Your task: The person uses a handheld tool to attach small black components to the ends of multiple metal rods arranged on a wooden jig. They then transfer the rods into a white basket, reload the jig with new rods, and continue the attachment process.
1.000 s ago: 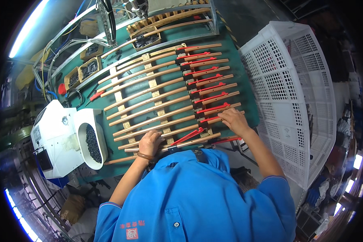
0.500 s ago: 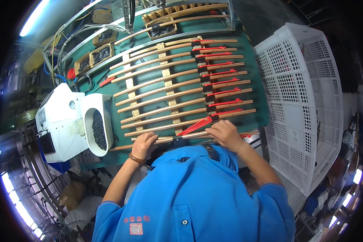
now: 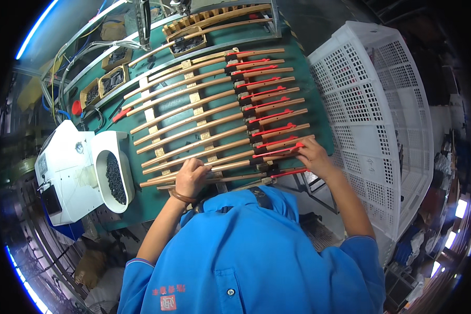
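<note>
Several long copper-coloured rods point(image 3: 183, 114) lie side by side across wooden slats, each with a black fitting and a thin red strip point(image 3: 269, 123) toward its right end. My left hand point(image 3: 191, 178) is closed with fingertips pinched on a near rod point(image 3: 227, 166), left of its black fitting. Farther right, my right hand point(image 3: 315, 157) pinches the right end of that rod's red strip point(image 3: 277, 152), which lies along the rod. Its fingers partly hide the rod's end. Closer to my body, another rod point(image 3: 214, 180) with a red strip shows partly behind my shirt.
The bench top is green point(image 3: 319, 112). At left stands a white machine point(image 3: 68, 167) with an oval tray point(image 3: 100, 167) of small dark parts. Boxes of black pieces point(image 3: 112, 79) sit at the back near a red-handled tool point(image 3: 121, 115). White perforated crates point(image 3: 358, 94) stand at right.
My right hand has moved right, from the rod's middle to its right end. The red strip, slanted before, now lies along the rod. My left hand has shifted slightly, still pinching. The view has shifted.
</note>
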Demonstrator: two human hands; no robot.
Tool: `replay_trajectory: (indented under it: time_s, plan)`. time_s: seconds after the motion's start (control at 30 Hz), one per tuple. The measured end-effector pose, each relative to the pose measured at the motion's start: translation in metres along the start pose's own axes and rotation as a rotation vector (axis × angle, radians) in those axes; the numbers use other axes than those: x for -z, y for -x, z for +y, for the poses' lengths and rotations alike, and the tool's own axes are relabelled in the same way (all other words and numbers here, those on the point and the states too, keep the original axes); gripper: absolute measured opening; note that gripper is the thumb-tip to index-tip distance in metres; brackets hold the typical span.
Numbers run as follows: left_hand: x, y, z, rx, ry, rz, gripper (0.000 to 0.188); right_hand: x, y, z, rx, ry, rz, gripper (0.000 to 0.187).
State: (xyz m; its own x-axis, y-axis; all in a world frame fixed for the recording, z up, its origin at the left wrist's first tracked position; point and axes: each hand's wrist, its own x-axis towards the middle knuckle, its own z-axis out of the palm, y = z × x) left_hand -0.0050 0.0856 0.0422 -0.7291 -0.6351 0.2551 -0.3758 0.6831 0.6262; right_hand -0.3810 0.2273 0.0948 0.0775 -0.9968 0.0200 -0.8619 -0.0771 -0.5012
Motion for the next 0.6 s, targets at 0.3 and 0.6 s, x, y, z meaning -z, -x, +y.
replay_trajectory:
  time_s: [0.3,0.6]
  plan:
    - [-0.019,0.008,0.008,-0.012,-0.017,-0.060,0.010,-0.009,0.019,0.008,-0.031,0.013,0.034,0.019]
    - [-0.033,0.020,0.007,-0.107,-0.039,-0.165,0.016,-0.046,0.028,0.045,-0.093,0.246,-0.062,0.025]
